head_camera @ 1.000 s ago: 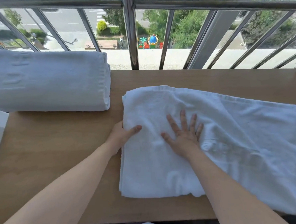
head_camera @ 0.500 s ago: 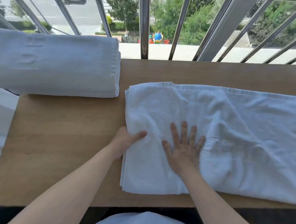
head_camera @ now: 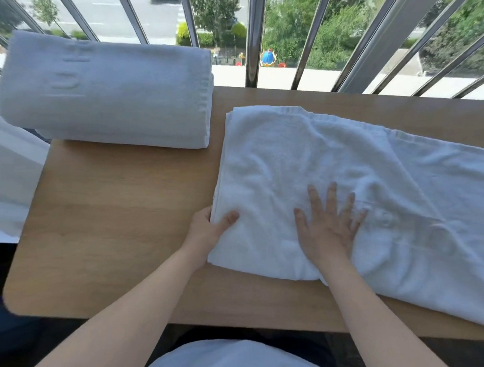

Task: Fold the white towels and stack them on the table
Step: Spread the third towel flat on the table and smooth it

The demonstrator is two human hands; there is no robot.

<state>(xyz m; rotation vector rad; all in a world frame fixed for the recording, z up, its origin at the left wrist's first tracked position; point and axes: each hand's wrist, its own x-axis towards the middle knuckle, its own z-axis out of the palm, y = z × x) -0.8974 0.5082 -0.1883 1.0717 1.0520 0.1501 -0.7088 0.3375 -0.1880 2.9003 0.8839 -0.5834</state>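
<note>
A white towel (head_camera: 333, 160) lies folded lengthwise across the right half of the wooden table (head_camera: 118, 219), its right end running out of view. My left hand (head_camera: 209, 230) grips the towel's left edge, thumb on top and fingers tucked under the layers. My right hand (head_camera: 328, 226) rests flat on the towel with fingers spread, holding nothing. A stack of folded white towels (head_camera: 107, 89) sits at the table's far left corner.
A metal railing (head_camera: 251, 35) runs along the far edge of the table, with trees and a street below. White fabric (head_camera: 5, 180) hangs off to the left of the table. My white shirt (head_camera: 226, 363) shows at the bottom.
The view has tilted down and shifted left. Both hands have slid a little toward the near edge of the towel; the left hand keeps its hold on the edge.
</note>
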